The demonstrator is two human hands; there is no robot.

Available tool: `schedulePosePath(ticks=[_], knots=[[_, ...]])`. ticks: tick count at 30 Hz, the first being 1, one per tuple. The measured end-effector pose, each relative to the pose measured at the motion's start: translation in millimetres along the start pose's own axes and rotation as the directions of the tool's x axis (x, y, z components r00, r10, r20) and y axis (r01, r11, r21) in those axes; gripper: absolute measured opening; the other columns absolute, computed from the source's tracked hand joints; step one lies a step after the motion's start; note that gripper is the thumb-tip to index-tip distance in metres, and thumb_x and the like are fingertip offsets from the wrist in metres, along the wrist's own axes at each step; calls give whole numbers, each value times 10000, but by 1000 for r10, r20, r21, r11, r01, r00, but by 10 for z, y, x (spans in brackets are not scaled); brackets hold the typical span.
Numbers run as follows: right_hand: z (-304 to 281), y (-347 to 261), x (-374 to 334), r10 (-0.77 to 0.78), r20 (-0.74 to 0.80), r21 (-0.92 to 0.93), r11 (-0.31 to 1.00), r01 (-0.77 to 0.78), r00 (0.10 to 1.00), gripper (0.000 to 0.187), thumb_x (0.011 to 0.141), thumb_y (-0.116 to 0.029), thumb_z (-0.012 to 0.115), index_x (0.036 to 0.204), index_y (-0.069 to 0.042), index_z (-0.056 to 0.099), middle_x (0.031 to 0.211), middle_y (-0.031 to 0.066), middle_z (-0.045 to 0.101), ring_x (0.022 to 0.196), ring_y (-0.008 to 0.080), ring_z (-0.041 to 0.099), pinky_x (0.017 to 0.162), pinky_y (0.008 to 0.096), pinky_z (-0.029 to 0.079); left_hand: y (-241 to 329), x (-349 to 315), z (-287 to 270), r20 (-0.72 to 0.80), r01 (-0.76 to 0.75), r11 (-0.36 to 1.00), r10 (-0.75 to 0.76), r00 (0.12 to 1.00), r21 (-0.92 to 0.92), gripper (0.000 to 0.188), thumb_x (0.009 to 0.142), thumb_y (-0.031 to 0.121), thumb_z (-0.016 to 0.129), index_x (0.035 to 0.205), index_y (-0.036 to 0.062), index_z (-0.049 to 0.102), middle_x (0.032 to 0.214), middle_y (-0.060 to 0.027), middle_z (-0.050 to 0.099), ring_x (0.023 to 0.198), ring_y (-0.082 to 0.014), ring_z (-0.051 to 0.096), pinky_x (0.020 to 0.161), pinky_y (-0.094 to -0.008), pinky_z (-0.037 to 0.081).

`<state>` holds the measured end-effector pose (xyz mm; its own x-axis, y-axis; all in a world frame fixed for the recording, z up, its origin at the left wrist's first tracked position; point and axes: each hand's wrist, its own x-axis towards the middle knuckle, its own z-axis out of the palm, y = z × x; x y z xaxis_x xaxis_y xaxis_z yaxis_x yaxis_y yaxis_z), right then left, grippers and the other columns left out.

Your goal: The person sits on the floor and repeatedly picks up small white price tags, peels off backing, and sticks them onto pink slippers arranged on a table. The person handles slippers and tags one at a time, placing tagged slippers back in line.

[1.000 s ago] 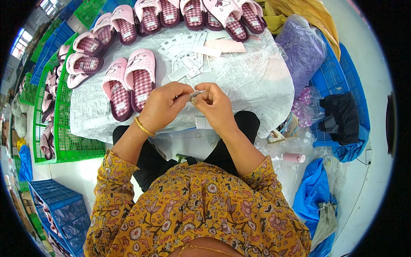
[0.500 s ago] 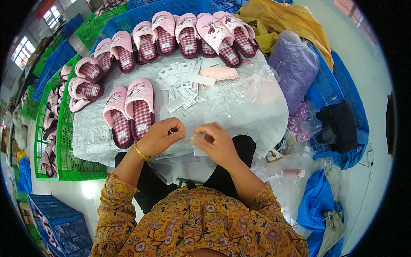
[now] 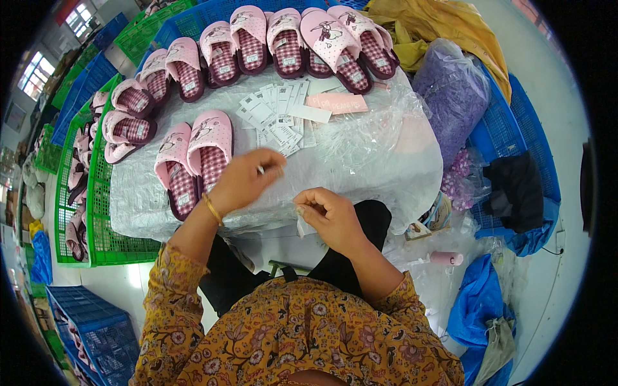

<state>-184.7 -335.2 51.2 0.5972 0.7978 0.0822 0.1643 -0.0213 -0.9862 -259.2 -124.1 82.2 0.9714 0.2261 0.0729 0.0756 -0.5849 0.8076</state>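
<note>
My right hand (image 3: 329,220) is closed in a pinch on a small white paper tag (image 3: 302,226), which hangs below the fingertips near the table's front edge. My left hand (image 3: 246,181) is raised over the table, its fingers curled together. A small white bit shows between them, too little to name. Just beyond this hand stands a pair of pink slippers, the left slipper (image 3: 174,147) and the right slipper (image 3: 212,138), with checked insoles bearing white stickers. Loose printed white labels (image 3: 273,112) lie in a pile farther off, beside a pink paper strip (image 3: 347,103).
More pink slippers (image 3: 251,38) line the table's far and left edges. Clear plastic sheeting (image 3: 380,174) covers the table. A green crate (image 3: 122,225) of slippers stands at left. On the right are a purple bag (image 3: 450,90), a blue crate (image 3: 541,161) and black cloth (image 3: 518,190).
My hands were close together at the front edge. The left has moved up and away toward the labels, while the right stays near its place, the tag now showing under its fingers.
</note>
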Motion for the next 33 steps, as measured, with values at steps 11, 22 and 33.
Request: schedulePosePath(ticks=[11, 22, 33], knots=[[-95, -1, -36, 31, -12, -14, 999, -32, 999, 128, 903, -67, 660, 1015, -9, 641, 849, 1, 639, 712, 44, 538, 660, 217, 462, -708, 1176, -26, -138, 226, 765, -179, 974, 603, 449, 788, 312, 706, 1183, 107, 639, 1123, -150, 568, 1027, -309, 604, 905, -390, 497], [-105, 69, -35, -59, -64, 1, 998, 59, 996, 111, 915, -86, 643, 997, -13, 621, 830, 25, 623, 704, 79, 534, 653, 235, 453, -819, 1106, -303, -277, 214, 969, -174, 945, 122, 200, 788, 180, 725, 899, 22, 672, 827, -93, 679, 712, -222, 629, 689, -315, 494], [-33, -47, 260, 40, -215, 244, 970, 14, 976, 316, 872, -46, 674, 1146, 16, 530, 822, 13, 612, 703, 46, 530, 653, 219, 458, -91, 76, 165, -143, 120, 837, -229, 963, -534, 104, 911, 95, 639, 964, 10, 614, 813, -12, 609, 719, -72, 551, 621, -212, 442]])
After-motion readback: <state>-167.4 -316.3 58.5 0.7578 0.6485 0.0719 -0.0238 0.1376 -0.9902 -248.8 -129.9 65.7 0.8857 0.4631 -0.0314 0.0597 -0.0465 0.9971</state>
